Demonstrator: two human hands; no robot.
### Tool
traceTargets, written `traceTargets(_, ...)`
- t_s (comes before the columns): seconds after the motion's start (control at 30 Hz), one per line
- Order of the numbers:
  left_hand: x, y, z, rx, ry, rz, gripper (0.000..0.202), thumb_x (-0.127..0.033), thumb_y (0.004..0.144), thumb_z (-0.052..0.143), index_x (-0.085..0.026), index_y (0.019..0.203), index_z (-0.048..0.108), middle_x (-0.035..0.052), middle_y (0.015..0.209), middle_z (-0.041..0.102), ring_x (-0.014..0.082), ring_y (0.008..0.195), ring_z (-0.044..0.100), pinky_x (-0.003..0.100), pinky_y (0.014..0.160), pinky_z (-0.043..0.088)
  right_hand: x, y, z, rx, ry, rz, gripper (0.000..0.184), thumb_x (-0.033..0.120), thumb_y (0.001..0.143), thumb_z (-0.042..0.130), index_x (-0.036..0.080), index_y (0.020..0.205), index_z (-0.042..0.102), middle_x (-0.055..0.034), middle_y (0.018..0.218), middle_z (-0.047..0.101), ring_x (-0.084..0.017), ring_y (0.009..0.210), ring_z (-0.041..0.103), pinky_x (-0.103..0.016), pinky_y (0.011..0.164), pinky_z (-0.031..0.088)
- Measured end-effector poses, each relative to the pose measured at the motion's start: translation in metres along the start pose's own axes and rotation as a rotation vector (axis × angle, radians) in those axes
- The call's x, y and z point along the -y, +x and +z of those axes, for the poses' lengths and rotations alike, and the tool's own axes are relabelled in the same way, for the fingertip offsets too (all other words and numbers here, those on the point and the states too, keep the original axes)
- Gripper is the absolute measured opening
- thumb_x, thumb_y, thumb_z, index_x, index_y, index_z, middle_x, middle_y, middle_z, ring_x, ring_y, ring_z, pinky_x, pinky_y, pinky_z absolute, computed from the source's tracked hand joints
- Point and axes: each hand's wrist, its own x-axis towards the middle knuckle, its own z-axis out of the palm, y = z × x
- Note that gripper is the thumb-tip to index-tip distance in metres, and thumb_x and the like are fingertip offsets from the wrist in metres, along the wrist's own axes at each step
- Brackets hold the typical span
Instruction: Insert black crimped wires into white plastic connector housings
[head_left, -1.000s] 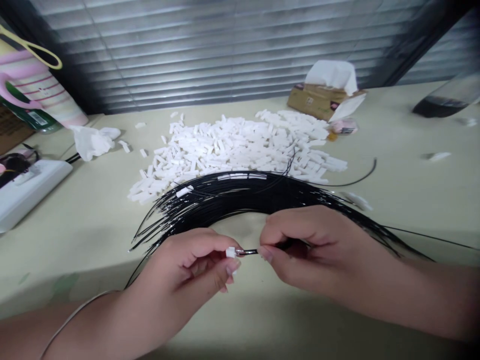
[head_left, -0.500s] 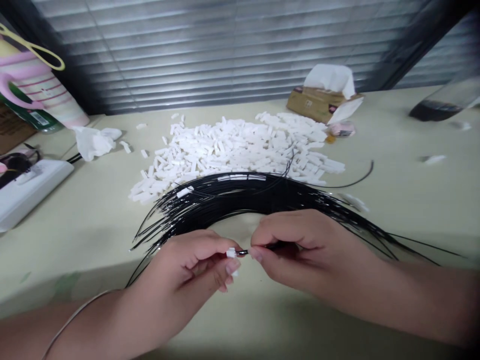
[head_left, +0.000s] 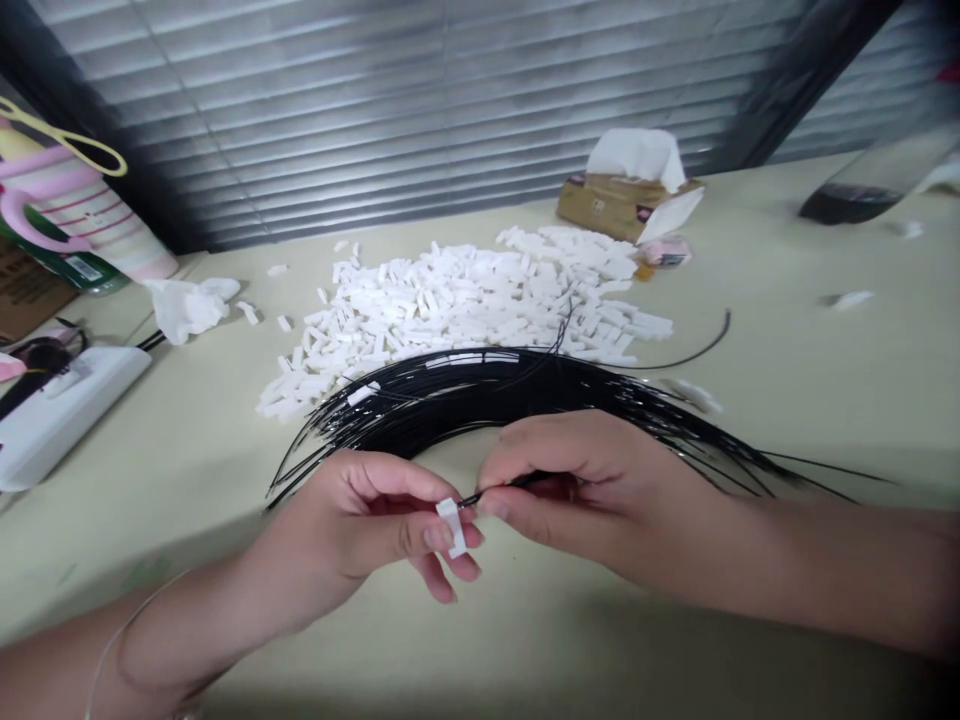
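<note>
Between thumb and fingers, my left hand (head_left: 390,525) pinches a small white plastic connector housing (head_left: 451,527). My right hand (head_left: 570,490) is closed around black wires (head_left: 517,482). Their tips meet the upper end of the housing; whether they are inside it I cannot tell. Just beyond both hands lies a curved bundle of black wires (head_left: 517,395) with shiny metal ends. A few white housings (head_left: 472,358) rest on that bundle. Behind it spreads a heap of white housings (head_left: 465,295).
A tissue pack (head_left: 619,205) stands behind the heap. To the right is a bottle with dark liquid (head_left: 851,200). On the left are a power strip (head_left: 71,415), a crumpled tissue (head_left: 191,308) and a striped cup (head_left: 112,220). Window blinds (head_left: 375,110) back the table.
The white housing has turned so more of its length shows, and my left fingers have spread a little. Both hands sit slightly further left in the view, which has shifted too.
</note>
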Motion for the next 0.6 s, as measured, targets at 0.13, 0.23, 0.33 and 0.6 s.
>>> traceTargets(0.13,-0.0011,0.0003,-0.0016,0.038,-0.013,-0.062,0.008,-0.022,0.072,0.074,-0.014,0.072,0.075,0.0034,0.065,0.071,0.0112,0.058,0.065,0.019,0.057,0.055,-0.0003,0.001,0.0006,0.012,0.02,-0.053,0.021,0.01,0.083,0.052,0.014,0.064,0.06,0.0055,0.055,0.047,-0.003,0.05,0.04,-0.014,0.046,0.032)
traceTargets(0.23,-0.0011,0.0015,-0.0027,0.046,-0.034,-0.103,0.007,-0.02,0.071,0.075,-0.013,0.07,0.075,0.0038,0.063,0.071,0.0111,0.057,0.065,0.02,0.058,0.055,-0.0014,0.0014,0.0006,0.029,0.045,-0.106,0.021,0.012,0.085,0.052,0.014,0.065,0.059,0.0051,0.057,0.048,-0.003,0.051,0.04,-0.014,0.046,0.032)
traceTargets(0.33,-0.0007,0.0024,-0.0029,0.034,-0.088,-0.113,0.003,-0.015,0.069,0.076,-0.014,0.069,0.073,0.0029,0.064,0.072,0.0116,0.057,0.066,0.02,0.057,0.055,-0.0007,0.0015,0.0003,0.044,0.028,-0.157,0.021,0.014,0.087,0.05,0.015,0.069,0.061,0.0047,0.058,0.049,-0.004,0.053,0.041,-0.015,0.047,0.033)
traceTargets(0.6,-0.0009,-0.0009,-0.0008,0.018,-0.04,-0.135,0.006,-0.009,0.068,0.074,-0.014,0.067,0.071,0.0019,0.063,0.072,0.0107,0.057,0.066,0.02,0.059,0.054,0.0019,0.0023,0.0004,0.082,0.005,-0.191,0.02,0.011,0.087,0.049,0.014,0.073,0.063,0.0041,0.06,0.053,-0.004,0.054,0.044,-0.015,0.049,0.034)
